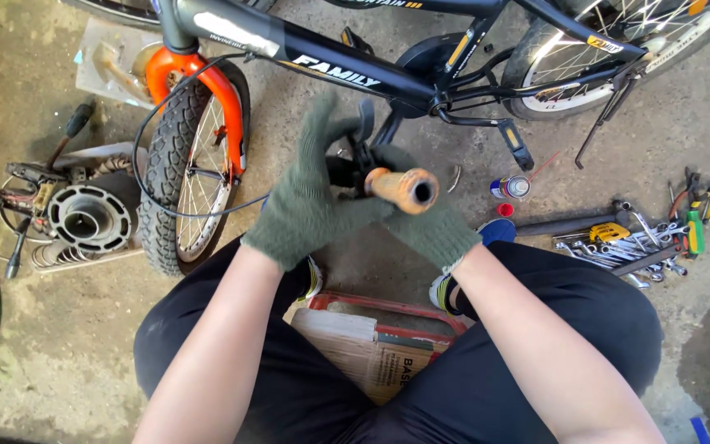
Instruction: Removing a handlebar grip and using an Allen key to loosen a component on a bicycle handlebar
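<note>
Both hands wear green knit gloves and meet at the centre of the frame around a handlebar end. The right hand [433, 226] is wrapped from below around the bar, holding the orange grip [402, 189], whose open end points toward the camera and slightly right; its long axis runs from centre left toward lower right. The left hand [310, 193] lies flat and spread, fingers up, its palm pressed against the inner end of the grip where the black brake lever [361, 136] sits. The left hand is therefore inboard and the right hand outboard along the bar. Behind, across the top of the frame, lies a black bicycle frame [347, 70] with an orange fork [219, 90]. A spray can [509, 187] and loose wrenches [626, 247] lie on the concrete floor [67, 362] at right.
</note>
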